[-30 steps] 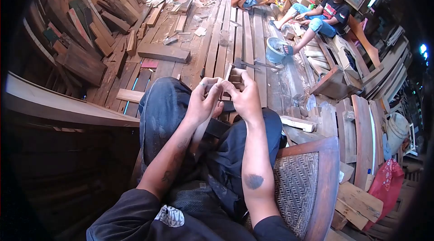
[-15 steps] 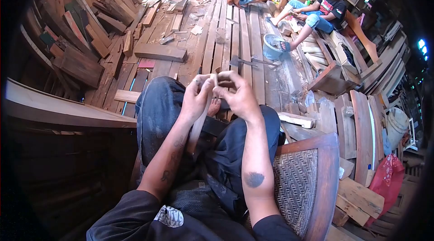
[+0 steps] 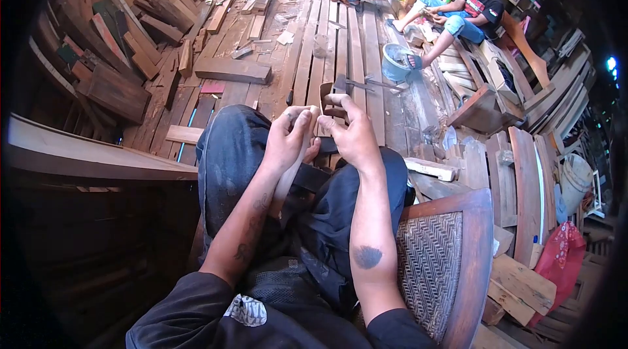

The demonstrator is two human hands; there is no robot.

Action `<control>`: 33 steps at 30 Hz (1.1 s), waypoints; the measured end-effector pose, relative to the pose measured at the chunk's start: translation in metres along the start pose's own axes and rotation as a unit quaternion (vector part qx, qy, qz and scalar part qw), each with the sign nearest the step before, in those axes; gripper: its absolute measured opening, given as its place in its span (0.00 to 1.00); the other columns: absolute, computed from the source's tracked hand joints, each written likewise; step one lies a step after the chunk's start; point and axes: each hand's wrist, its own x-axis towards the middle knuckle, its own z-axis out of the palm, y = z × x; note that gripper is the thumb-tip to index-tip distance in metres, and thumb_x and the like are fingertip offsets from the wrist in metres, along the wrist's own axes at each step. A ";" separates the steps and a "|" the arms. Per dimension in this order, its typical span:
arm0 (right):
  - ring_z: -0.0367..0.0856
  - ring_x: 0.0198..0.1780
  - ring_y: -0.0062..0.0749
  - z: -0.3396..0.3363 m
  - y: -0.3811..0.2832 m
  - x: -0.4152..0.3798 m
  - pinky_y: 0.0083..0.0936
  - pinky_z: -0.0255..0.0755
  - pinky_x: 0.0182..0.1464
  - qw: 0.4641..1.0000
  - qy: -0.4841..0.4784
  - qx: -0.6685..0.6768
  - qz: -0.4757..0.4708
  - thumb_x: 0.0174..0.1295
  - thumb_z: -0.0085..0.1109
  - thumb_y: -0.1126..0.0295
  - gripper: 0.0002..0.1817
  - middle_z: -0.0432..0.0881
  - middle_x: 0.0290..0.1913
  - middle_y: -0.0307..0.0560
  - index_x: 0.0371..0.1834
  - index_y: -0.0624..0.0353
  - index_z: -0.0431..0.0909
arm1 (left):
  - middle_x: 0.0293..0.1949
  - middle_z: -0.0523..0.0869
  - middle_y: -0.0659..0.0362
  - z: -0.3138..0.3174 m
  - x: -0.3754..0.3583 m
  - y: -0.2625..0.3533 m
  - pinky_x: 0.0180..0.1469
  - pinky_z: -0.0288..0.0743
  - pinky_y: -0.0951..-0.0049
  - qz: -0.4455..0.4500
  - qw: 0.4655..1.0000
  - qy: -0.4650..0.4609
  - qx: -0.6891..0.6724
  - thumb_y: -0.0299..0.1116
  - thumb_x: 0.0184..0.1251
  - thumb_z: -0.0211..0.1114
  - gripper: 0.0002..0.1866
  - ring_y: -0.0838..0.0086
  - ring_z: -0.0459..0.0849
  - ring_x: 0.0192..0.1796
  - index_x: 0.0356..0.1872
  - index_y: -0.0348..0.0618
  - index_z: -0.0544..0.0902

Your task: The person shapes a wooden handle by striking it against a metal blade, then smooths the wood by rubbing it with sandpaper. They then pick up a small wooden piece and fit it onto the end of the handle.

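Observation:
My left hand (image 3: 288, 136) is closed round the upper end of a pale, slender wooden piece (image 3: 286, 182), which slopes down between my knees. Close beside it, my right hand (image 3: 354, 139) pinches a small brown sheet (image 3: 325, 92) that looks like folded sandpaper. The sheet stands up between my right fingers and the tip of the wood. My fingers cover part of both things. Both hands are above my lap, between my raised knees.
A woven-seat chair (image 3: 428, 270) is at my right. Scrap boards (image 3: 232, 71) lie on the slatted floor, with a hammer-like tool (image 3: 341, 84) ahead. Two people sit at the back right near a bucket (image 3: 395, 64). A long curved board (image 3: 98, 156) is at left.
My right hand has shifted slightly right, its fingers opening a little away from the left. More of the brown sheet shows now. My left hand stays on the wood.

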 end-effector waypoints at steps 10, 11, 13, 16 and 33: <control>0.89 0.59 0.31 0.003 0.000 -0.001 0.31 0.83 0.62 0.998 -0.059 -0.038 0.008 0.67 0.73 0.77 0.20 0.90 0.54 0.46 0.62 0.63 0.82 | 0.35 0.86 0.62 -0.002 0.006 -0.011 0.42 0.77 0.76 0.016 0.999 0.046 0.019 0.36 0.90 0.60 0.13 0.85 0.80 0.38 0.55 0.36 0.84; 0.89 0.59 0.31 0.002 0.003 0.002 0.31 0.83 0.61 0.999 -0.026 -0.023 -0.001 0.67 0.72 0.77 0.20 0.90 0.55 0.46 0.62 0.63 0.82 | 0.36 0.86 0.62 -0.003 0.008 -0.017 0.43 0.76 0.77 0.020 0.999 0.028 0.032 0.36 0.89 0.60 0.12 0.84 0.81 0.39 0.54 0.36 0.84; 0.91 0.58 0.36 0.002 -0.003 -0.001 0.35 0.84 0.61 0.999 -0.041 -0.026 0.018 0.66 0.72 0.78 0.20 0.91 0.55 0.50 0.61 0.62 0.82 | 0.37 0.87 0.60 -0.001 0.006 -0.012 0.44 0.78 0.76 0.025 0.998 0.035 0.041 0.36 0.89 0.60 0.13 0.83 0.82 0.40 0.53 0.36 0.83; 0.91 0.58 0.39 0.012 0.009 -0.002 0.35 0.85 0.60 0.996 -0.089 0.001 0.007 0.64 0.72 0.79 0.20 0.91 0.55 0.51 0.60 0.62 0.82 | 0.38 0.88 0.59 -0.002 0.008 -0.012 0.45 0.79 0.75 0.026 0.997 0.071 0.006 0.36 0.89 0.59 0.13 0.83 0.83 0.42 0.53 0.35 0.83; 0.92 0.57 0.40 0.012 0.005 -0.004 0.36 0.85 0.60 0.995 -0.091 -0.032 0.008 0.64 0.71 0.79 0.20 0.91 0.55 0.55 0.59 0.62 0.83 | 0.33 0.87 0.61 0.002 0.008 -0.009 0.37 0.79 0.75 0.031 0.996 0.086 0.003 0.36 0.90 0.58 0.15 0.82 0.83 0.32 0.51 0.34 0.85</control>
